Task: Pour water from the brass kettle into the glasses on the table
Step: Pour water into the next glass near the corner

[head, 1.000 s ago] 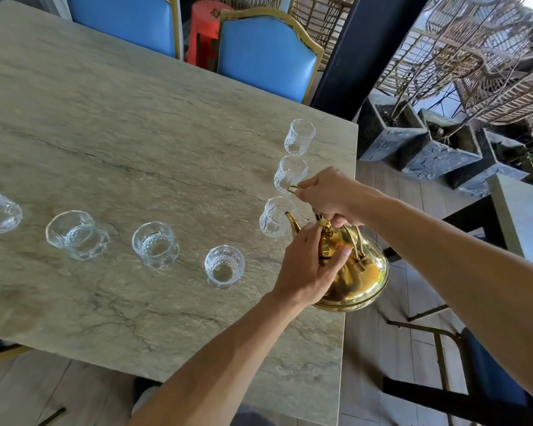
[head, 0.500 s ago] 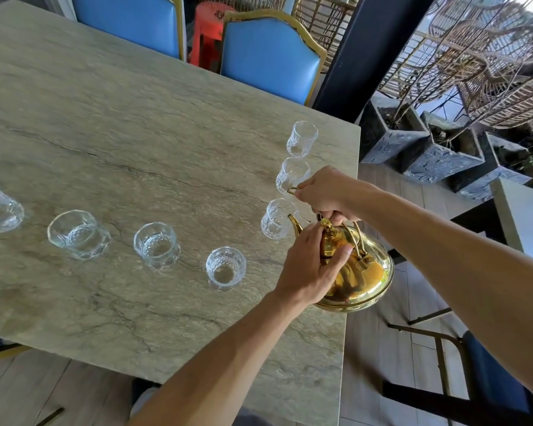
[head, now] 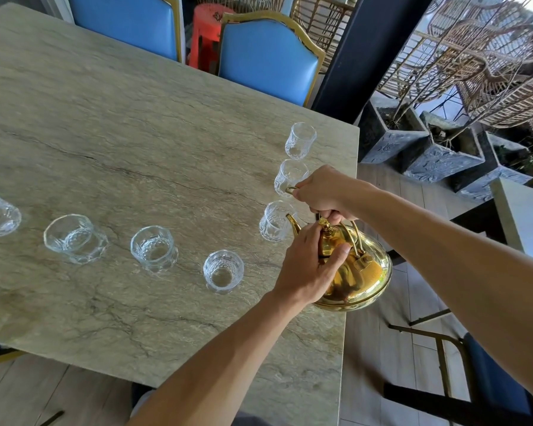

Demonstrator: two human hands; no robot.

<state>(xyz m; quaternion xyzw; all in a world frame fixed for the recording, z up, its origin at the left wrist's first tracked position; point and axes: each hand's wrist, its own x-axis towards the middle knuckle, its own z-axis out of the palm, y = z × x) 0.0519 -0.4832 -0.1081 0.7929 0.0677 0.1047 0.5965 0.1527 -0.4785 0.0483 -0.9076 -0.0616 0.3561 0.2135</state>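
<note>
A brass kettle (head: 362,273) hangs tilted over the table's right edge, its spout at the rim of the nearest right-side glass (head: 273,222). My right hand (head: 326,192) grips the kettle's handle from above. My left hand (head: 305,265) presses on the lid and its knob. Two more clear glasses (head: 290,176) (head: 299,140) stand in a line behind that one. Several other glasses run leftward along the stone table (head: 120,142), the closest being one (head: 223,271) beside my left hand, then another (head: 153,248). No stream of water is visible.
Two blue padded chairs (head: 265,55) stand at the table's far side, with a red stool (head: 208,32) behind them. Stone planters (head: 437,155) and stacked wicker chairs (head: 490,63) fill the right. A dark chair (head: 486,379) stands near the right table edge.
Both hands and the kettle hold nearly the same pose. The view has shifted very slightly; the kettle stays tilted toward the nearest right-side glass.
</note>
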